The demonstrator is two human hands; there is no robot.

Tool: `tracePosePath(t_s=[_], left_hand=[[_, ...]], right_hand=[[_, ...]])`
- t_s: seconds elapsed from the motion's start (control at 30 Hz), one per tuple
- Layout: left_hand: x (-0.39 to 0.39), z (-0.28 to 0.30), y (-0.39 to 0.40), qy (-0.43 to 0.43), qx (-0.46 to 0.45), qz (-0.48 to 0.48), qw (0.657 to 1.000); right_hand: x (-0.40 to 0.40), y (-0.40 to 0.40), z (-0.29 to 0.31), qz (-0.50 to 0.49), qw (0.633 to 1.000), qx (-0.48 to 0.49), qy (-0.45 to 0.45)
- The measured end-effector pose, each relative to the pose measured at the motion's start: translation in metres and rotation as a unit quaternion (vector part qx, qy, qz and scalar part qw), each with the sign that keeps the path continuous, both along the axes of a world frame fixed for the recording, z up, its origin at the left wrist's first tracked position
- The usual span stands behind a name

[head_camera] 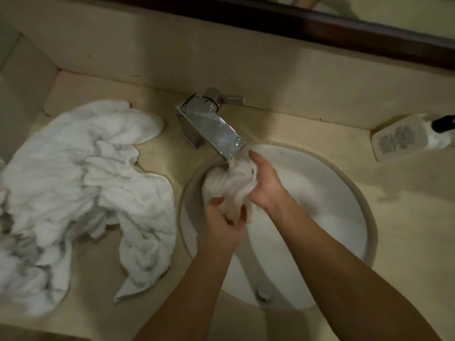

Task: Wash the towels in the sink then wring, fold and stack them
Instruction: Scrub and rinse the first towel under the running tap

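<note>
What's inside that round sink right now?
Inside the sink, both hands grip a bunched white towel under the faucet: left hand low, right hand higher. A metal drain shows near the front. The arms cover part of the basin.

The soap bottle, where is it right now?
In the head view, the soap bottle lies on its side at the far right of the counter, beyond the sink.

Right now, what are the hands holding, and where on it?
Both grip one bunched white towel over the sink: left hand on its near end, right hand on the far end under the faucet.
</note>
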State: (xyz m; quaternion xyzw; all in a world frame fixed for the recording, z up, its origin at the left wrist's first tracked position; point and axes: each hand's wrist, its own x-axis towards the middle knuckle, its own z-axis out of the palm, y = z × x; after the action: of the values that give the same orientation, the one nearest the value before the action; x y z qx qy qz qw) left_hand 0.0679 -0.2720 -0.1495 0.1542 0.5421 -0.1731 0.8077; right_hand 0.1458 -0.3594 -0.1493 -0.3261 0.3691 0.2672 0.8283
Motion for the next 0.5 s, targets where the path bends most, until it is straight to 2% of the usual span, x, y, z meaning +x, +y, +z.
tracePosePath(t_s=[0.07, 0.13, 0.23, 0.3, 0.37, 0.43, 0.5], left_hand=[[0.004, -0.011, 0.013, 0.011, -0.013, 0.008, 1.0], [0.011, -0.014, 0.024, -0.004, -0.018, -0.078, 0.997], [0.023, 0.004, 0.034, -0.037, -0.025, -0.188, 0.981], [0.033, 0.014, 0.036, -0.109, 0.022, -0.202, 0.973], [0.037, 0.019, 0.035, -0.183, 0.066, -0.198, 0.961], [0.038, 0.02, 0.03, -0.22, 0.089, -0.226, 0.945], [0.038, 0.023, 0.024, -0.227, 0.099, -0.296, 0.923]], right_hand=[[-0.005, -0.009, 0.015, -0.005, 0.999, 0.026, -0.048], [-0.01, -0.02, 0.019, 0.021, 0.997, 0.012, -0.073], [-0.017, -0.035, 0.031, 0.059, 0.987, -0.116, -0.093], [-0.021, -0.047, 0.042, 0.07, 0.963, -0.232, -0.116], [-0.025, -0.059, 0.048, 0.062, 0.952, -0.275, -0.117], [-0.03, -0.064, 0.059, 0.022, 0.974, -0.2, -0.105], [-0.036, -0.068, 0.073, -0.035, 0.99, -0.104, -0.091]])
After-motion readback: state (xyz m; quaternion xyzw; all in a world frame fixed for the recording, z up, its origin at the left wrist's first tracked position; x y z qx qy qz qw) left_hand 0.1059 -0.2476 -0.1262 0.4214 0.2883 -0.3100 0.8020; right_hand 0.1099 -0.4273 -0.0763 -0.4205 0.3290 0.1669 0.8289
